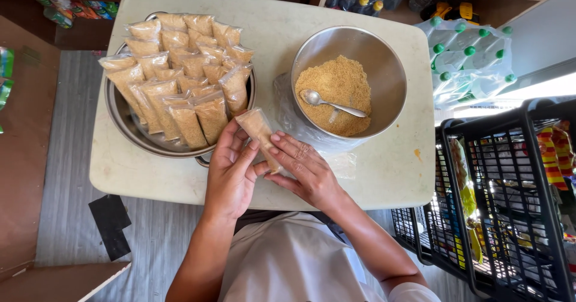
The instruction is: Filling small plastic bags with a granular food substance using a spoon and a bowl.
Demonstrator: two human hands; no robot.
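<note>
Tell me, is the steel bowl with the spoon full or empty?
Partly full: brown granules cover the bottom of the steel bowl, the spoon lies on them, and bare wall shows above.

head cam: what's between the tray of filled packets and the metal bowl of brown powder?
Mostly bare table top. At the near end, the small packet held by the left hand and right hand sits in the gap, in the head view.

Bare tabletop lies open at the near right; the packet-filled pan and sugar bowl block the far side.
</note>
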